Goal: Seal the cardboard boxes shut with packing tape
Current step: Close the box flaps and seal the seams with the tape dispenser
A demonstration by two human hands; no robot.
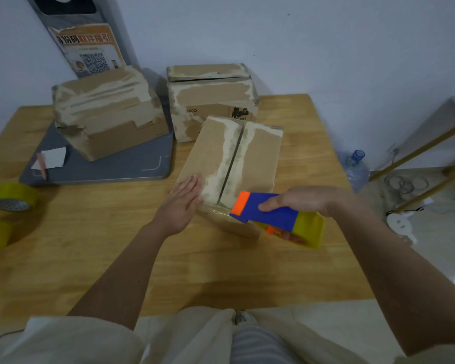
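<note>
The nearest cardboard box (231, 164) is set on the worktop (116, 245), its centre seam running away from the person. The tape dispenser (271, 214) is gripped by the right hand (300, 200), fingers curled round it, at the seam's near end. The left hand (184, 198) is pressed flat, fingers straight, on the near-left flap. The pull is judged to run along the seam, away from the body.

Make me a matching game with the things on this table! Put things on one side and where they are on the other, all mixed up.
Things:
1. tape dispenser
2. spare tape rolls
3. near box
4. paper scrap

Places:
A. on the grey tray
B. under the left hand
C. in the right hand
D. at the table's left edge

Pairs: 1-C, 2-D, 3-B, 4-A
</note>
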